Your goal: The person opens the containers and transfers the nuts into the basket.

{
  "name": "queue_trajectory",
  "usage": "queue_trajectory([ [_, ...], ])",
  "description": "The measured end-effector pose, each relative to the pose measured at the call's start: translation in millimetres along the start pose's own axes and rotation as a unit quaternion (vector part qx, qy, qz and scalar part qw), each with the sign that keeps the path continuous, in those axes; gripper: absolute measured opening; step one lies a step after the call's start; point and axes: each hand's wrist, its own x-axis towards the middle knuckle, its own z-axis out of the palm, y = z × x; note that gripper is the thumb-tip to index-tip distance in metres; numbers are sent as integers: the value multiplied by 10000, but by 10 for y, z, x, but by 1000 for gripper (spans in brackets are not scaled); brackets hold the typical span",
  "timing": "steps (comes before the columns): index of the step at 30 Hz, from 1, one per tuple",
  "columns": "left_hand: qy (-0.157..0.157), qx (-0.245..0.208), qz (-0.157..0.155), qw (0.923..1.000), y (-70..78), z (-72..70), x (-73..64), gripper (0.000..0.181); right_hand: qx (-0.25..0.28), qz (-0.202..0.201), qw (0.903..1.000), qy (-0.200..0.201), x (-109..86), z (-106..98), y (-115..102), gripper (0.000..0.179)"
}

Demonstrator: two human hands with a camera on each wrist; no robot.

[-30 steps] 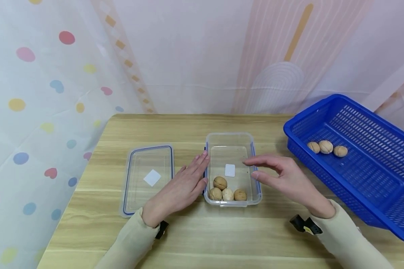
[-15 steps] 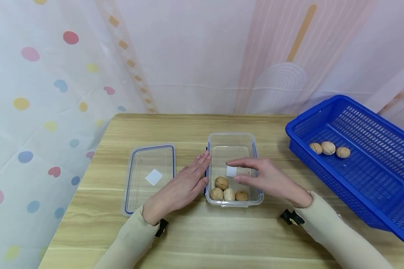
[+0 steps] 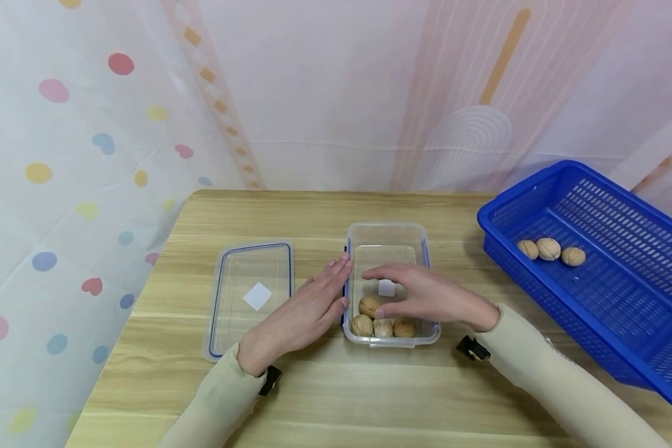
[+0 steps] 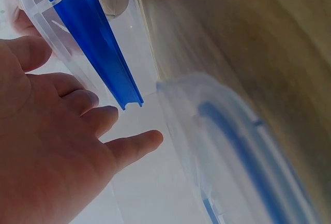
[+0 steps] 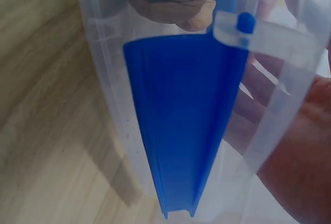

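Where four walnuts (image 3: 362,325) lie, one box (image 3: 392,234) (two hands (image 3: 299,317) (image 3: 431,294))

Across to the wood-grained table (image 3: 341,398), bearing a clear, blue-sealed lid (image 3: 243,320) flat on the left, a clear open box (image 3: 383,260) mid-table, and out right, at a slant, a blue slotted basket (image 3: 621,292)!

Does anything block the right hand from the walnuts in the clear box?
Nothing visible does: the box is open on top, its lid lies on the table, and the right hand is close to the walnuts.
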Motion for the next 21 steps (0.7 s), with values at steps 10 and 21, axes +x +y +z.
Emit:
queue_trajectory([
  [10,25,41,19,10000,-3,7,-6,63,-323,-15,9990,-304,170,47,26,58],
  [21,2,59,-8,10000,3,4,-4,63,-412,265,9963,-706,263,75,29,50],
])
